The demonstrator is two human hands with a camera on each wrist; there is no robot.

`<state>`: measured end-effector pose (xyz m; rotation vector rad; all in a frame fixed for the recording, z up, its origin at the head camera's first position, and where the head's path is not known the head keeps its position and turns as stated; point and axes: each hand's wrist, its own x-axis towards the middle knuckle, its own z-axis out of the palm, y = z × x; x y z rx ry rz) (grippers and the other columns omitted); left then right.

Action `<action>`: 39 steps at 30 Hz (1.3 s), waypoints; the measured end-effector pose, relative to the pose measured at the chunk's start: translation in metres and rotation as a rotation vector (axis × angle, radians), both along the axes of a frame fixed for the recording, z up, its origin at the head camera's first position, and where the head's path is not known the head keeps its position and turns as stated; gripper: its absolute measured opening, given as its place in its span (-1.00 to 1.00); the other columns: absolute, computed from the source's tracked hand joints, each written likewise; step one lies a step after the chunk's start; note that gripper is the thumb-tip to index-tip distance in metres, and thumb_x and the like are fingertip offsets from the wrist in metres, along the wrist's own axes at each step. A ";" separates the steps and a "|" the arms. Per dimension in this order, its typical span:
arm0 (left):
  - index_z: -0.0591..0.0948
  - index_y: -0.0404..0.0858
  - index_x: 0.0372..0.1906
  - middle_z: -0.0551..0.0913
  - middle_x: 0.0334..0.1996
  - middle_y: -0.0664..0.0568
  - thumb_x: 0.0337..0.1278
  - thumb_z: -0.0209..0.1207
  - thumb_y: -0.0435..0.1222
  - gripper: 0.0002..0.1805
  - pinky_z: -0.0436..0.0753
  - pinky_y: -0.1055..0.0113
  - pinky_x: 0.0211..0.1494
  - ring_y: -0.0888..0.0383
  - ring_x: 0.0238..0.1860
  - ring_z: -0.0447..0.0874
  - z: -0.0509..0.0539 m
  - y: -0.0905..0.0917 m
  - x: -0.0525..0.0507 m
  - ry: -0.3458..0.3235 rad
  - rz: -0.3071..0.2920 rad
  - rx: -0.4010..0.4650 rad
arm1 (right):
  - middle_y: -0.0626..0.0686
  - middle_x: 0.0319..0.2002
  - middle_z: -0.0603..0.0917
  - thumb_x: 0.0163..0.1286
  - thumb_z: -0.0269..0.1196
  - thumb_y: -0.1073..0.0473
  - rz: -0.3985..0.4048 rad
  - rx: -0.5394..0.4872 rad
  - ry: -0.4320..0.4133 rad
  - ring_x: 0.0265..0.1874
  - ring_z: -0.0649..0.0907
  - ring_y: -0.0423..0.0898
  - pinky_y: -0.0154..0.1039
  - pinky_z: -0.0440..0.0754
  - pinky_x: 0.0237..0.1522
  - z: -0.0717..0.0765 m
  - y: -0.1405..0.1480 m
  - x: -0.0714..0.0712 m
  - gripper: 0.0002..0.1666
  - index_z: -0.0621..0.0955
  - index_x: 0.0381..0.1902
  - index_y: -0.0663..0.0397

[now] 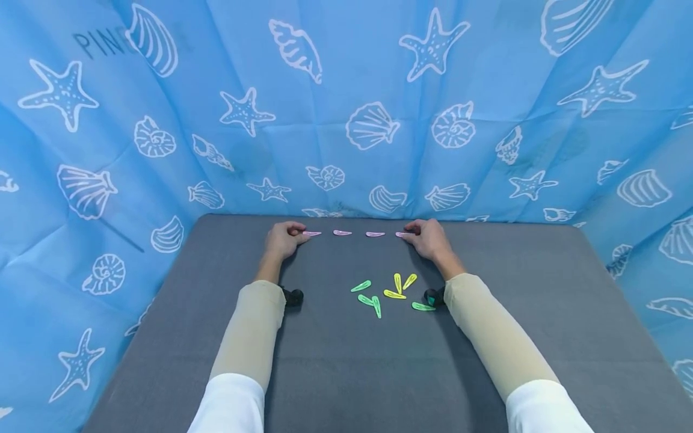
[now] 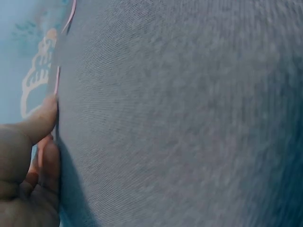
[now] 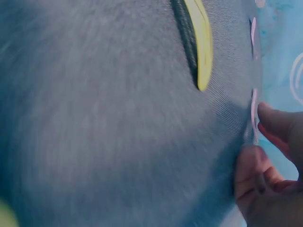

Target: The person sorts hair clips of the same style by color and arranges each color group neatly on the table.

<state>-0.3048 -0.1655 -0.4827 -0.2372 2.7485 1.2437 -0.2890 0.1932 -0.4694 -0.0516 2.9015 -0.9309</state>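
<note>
Four pink hair clips lie in a spaced row near the table's far edge. My left hand (image 1: 283,240) pinches the outer end of the leftmost pink clip (image 1: 312,233); in the left wrist view that clip (image 2: 57,80) sticks out past the thumb (image 2: 45,116). Two more pink clips (image 1: 342,233) (image 1: 375,234) lie between the hands, untouched. At the right end of the row, my right hand (image 1: 430,239) has thumb and fingers around the last pink clip (image 1: 402,234). The right wrist view shows this clip (image 3: 254,113) between the fingertips, mostly uncovered.
Mid-table, several green clips (image 1: 366,300) and three yellow clips (image 1: 394,294) lie loosely scattered. One green clip (image 1: 423,307) is close to the right wrist's camera. A blue curtain (image 1: 335,144) with shell prints hangs right behind the grey table's (image 1: 335,373) far edge.
</note>
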 end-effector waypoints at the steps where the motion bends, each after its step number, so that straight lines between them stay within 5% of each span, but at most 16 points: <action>1: 0.67 -0.08 0.18 0.63 0.06 -0.07 0.35 0.30 -0.11 -0.63 0.50 -0.01 0.20 -0.05 0.07 0.53 0.000 -0.001 0.000 -0.006 -0.008 0.002 | 0.30 0.19 0.64 0.53 0.22 0.00 0.014 0.009 -0.003 0.23 0.58 0.21 0.12 0.51 0.27 0.002 0.001 0.002 -0.50 0.60 0.25 0.23; 8: 0.50 -0.19 0.38 0.51 0.29 -0.23 0.44 0.15 0.07 -0.41 0.44 -0.12 0.38 -0.17 0.32 0.47 0.006 -0.006 0.007 0.011 -0.071 -0.017 | 0.39 0.39 0.30 0.57 0.07 -0.23 0.064 0.079 -0.067 0.40 0.27 0.34 0.29 0.31 0.36 0.016 0.009 0.019 -0.23 0.35 0.48 0.17; 14: 0.30 -0.18 0.53 0.12 0.51 -0.30 0.47 -0.07 0.27 -0.20 0.32 -0.25 0.44 -0.27 0.52 0.11 0.020 0.005 0.023 0.105 -0.146 -0.215 | 0.40 0.55 -0.02 0.53 0.04 -0.36 0.054 0.114 -0.084 0.48 0.03 0.42 0.39 0.14 0.42 0.024 0.011 0.039 -0.06 0.12 0.61 0.05; 20: 0.05 -0.11 0.64 -0.11 0.64 -0.21 0.42 -0.15 0.36 -0.07 0.12 -0.31 0.54 -0.30 0.64 -0.22 0.033 0.027 0.042 0.230 -0.248 -0.395 | 0.40 0.61 -0.13 0.51 0.03 -0.41 0.117 0.217 -0.013 0.58 -0.18 0.48 0.47 -0.18 0.49 0.025 0.014 0.062 0.02 0.04 0.64 0.05; 25: -0.06 0.00 0.67 -0.19 0.68 -0.09 0.34 -0.12 0.42 -0.01 -0.14 -0.30 0.62 -0.27 0.67 -0.44 0.032 0.046 0.061 0.316 -0.331 -0.525 | 0.37 0.62 -0.12 0.49 0.04 -0.42 0.197 0.347 0.072 0.58 -0.16 0.48 0.52 -0.22 0.47 0.019 0.017 0.082 0.02 0.06 0.64 0.02; 31: -0.12 0.16 0.66 -0.23 0.70 0.03 0.29 -0.10 0.46 0.00 -0.22 -0.28 0.63 -0.23 0.68 -0.46 0.030 0.069 0.088 0.308 -0.432 -0.608 | 0.34 0.63 -0.05 0.44 0.09 -0.45 0.247 0.421 0.124 0.59 -0.08 0.45 0.52 -0.16 0.47 0.011 0.021 0.107 0.04 0.11 0.63 -0.02; 39: -0.04 0.23 0.65 -0.17 0.69 0.06 0.22 0.03 0.44 0.00 -0.12 -0.31 0.61 -0.23 0.68 -0.35 0.027 0.090 0.116 0.247 -0.557 -0.554 | 0.35 0.56 0.16 0.36 0.30 -0.30 0.292 0.369 0.206 0.53 0.15 0.42 0.48 0.13 0.41 0.011 0.024 0.139 -0.03 0.27 0.56 -0.03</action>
